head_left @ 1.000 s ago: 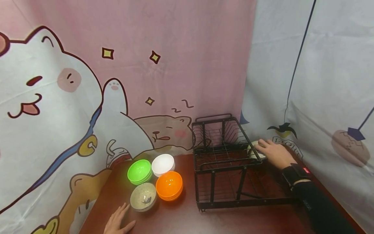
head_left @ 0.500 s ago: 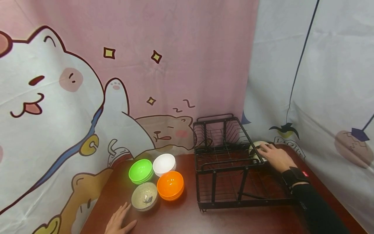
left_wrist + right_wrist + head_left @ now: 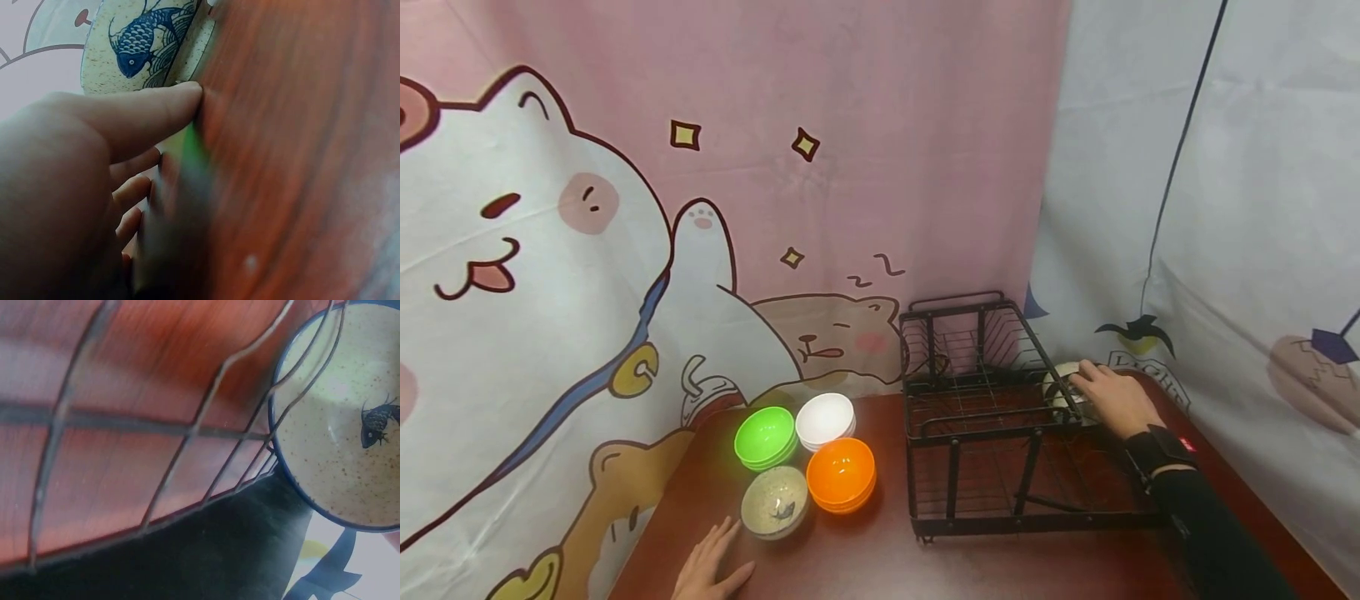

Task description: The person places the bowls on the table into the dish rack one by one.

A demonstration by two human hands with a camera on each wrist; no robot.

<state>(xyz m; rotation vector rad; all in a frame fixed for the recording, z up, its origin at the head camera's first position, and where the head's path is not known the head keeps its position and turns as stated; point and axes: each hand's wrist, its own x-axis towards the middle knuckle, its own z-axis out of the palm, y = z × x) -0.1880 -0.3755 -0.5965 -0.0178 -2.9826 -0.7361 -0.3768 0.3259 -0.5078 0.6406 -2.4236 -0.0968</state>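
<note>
At the right side of the black dish rack (image 3: 985,523), my right hand (image 3: 1116,402) grips a speckled cream bowl (image 3: 1062,385). In the right wrist view this bowl (image 3: 337,425) shows a blue rim and a dark fish inside, and stands on edge against the rack wires (image 3: 125,422). Most of the gripping fingers are hidden there. My left hand (image 3: 707,562) rests on the table with fingers extended, close beside another speckled bowl (image 3: 775,504). The left wrist view shows a blue fish on that bowl's outside (image 3: 140,47), just past the thumb (image 3: 150,109).
Nested green bowls (image 3: 766,437), white bowls (image 3: 825,421) and orange bowls (image 3: 841,475) stand close together left of the rack. The dark red table (image 3: 880,558) meets a cartoon-printed curtain (image 3: 865,167) at the back and right.
The head view has swung slightly left, so the scene sits a little further right. My right hand stays at its bowl with a small shift of the fingers; the left hand keeps its place.
</note>
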